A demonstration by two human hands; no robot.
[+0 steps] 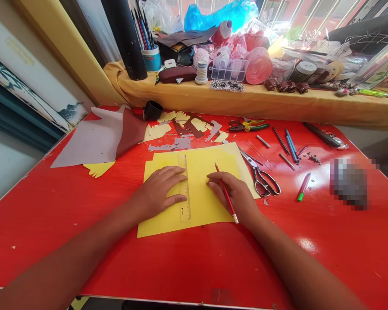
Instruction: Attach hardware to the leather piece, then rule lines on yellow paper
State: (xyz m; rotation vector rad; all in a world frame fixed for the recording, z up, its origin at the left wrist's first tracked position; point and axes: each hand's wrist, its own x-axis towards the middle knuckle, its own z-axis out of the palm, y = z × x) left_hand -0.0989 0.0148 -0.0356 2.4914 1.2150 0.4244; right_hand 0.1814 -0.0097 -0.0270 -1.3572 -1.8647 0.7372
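A yellow paper sheet (200,202) lies on the red table (84,241) in front of me. A clear plastic ruler (184,189) rests lengthwise on it. My left hand (158,191) lies flat on the paper with fingers spread, pressing on the ruler's left edge. My right hand (236,196) rests on the sheet to the right of the ruler, fingers closed around a red pencil (226,193) whose tip points away from me.
Scissors (261,176) lie just right of the sheet, with pens (291,146), a green-tipped marker (303,187) and pliers (248,125) beyond. Grey and maroon paper (100,137) and yellow scraps (181,125) lie at the back. A cluttered yellow-draped shelf (245,99) borders the far edge.
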